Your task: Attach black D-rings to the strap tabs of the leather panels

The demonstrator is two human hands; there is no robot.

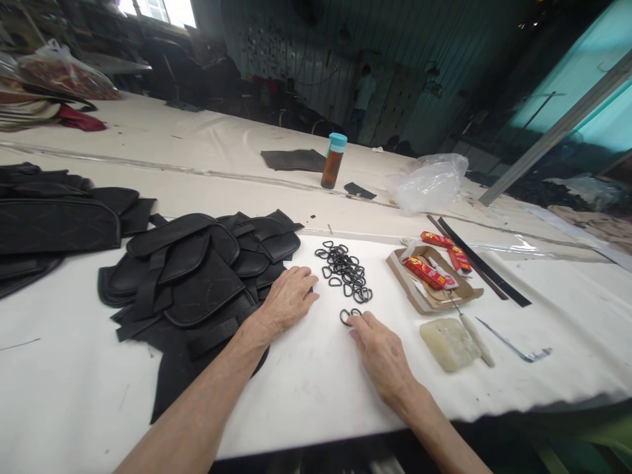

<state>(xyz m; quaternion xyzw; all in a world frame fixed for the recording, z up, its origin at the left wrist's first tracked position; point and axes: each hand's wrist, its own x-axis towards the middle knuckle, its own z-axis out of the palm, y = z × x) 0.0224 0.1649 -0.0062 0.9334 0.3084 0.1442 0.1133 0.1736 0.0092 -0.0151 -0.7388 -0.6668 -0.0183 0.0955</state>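
Black bag pieces (197, 263) with straps and piped edges lie in an overlapping heap on the white-covered table. My left hand (289, 296) rests at the heap's right edge, its fingers curled toward the thumb; a small dark bit shows between them, too hidden to name. To the right is a loose pile of black metal D-rings (345, 266). Just in front of that pile, my right hand (380, 352) has its fingertips closed on a D-ring (344, 317), with another ring beside it, partly covered by the fingers.
Right of the hands are a cardboard box (417, 299) with red packets, a pale block (447, 343), an awl (476, 339) and a pointed metal blade (513, 342). Behind stand a bottle (333, 164) and a clear plastic bag (432, 184). More black pieces (54, 224) lie left.
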